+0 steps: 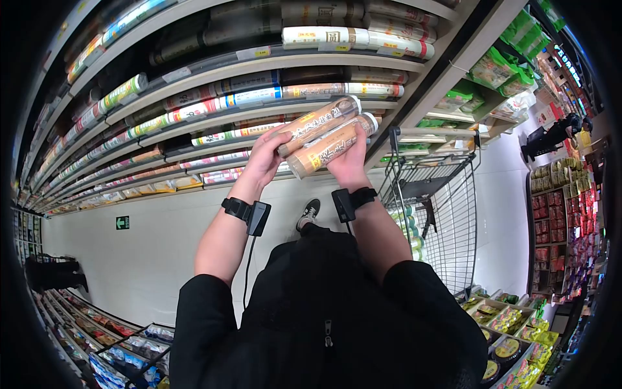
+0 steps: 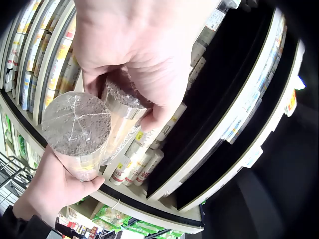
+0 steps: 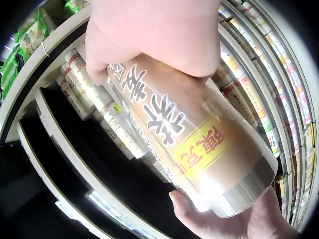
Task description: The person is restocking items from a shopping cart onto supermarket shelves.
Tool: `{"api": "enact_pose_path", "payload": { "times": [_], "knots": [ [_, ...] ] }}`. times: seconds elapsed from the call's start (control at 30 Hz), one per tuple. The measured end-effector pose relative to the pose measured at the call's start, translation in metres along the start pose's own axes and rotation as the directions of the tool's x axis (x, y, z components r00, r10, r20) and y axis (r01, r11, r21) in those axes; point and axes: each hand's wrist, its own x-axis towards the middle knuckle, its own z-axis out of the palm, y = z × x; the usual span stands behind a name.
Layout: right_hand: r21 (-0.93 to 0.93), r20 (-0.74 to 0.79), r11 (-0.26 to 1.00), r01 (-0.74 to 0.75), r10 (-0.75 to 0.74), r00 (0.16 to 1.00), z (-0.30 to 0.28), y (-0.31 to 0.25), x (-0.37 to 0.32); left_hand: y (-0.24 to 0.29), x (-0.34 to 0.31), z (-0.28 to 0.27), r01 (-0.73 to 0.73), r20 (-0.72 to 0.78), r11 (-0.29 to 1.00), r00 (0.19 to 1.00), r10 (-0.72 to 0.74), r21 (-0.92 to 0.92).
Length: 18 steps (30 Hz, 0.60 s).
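Two cylindrical packs of dried noodles with brown, Chinese-lettered wrappers are held side by side, slanting, in front of the shelves. My left hand (image 1: 262, 155) grips the farther noodle pack (image 1: 321, 123) by its lower left end. With my right hand (image 1: 351, 163) I hold the nearer noodle pack (image 1: 327, 150) near its right end. In the left wrist view the speckled grey-brown end of the nearer pack (image 2: 77, 124) faces the camera. Its yellow label panel shows large in the right wrist view, where the left fingers (image 3: 192, 214) appear beyond the pack's lower end.
Shelves (image 1: 259, 63) stacked with similar rolls of noodles rise ahead. A wire shopping cart (image 1: 447, 162) with several packs inside stands at the right. Green bagged goods (image 1: 499, 68) fill shelves beyond. A person (image 1: 554, 137) stands farther right, another (image 1: 55, 273) far left.
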Motion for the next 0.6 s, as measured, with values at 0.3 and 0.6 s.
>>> {"api": "enact_pose_path", "payload": {
  "times": [0.3, 0.6],
  "knots": [
    [-0.108, -0.291, 0.993, -0.048, 0.015, 0.957, -0.008, 0.006, 0.113, 0.043, 0.024, -0.074, -0.029, -0.247, 0.999, 0.968, 0.035, 0.027],
    [-0.101, -0.246, 0.995, 0.022, -0.046, 0.968, -0.011, -0.006, 0.224, 0.049, -0.020, -0.124, -0.141, -0.356, 0.989, 0.927, 0.118, -0.039]
  ]
}}
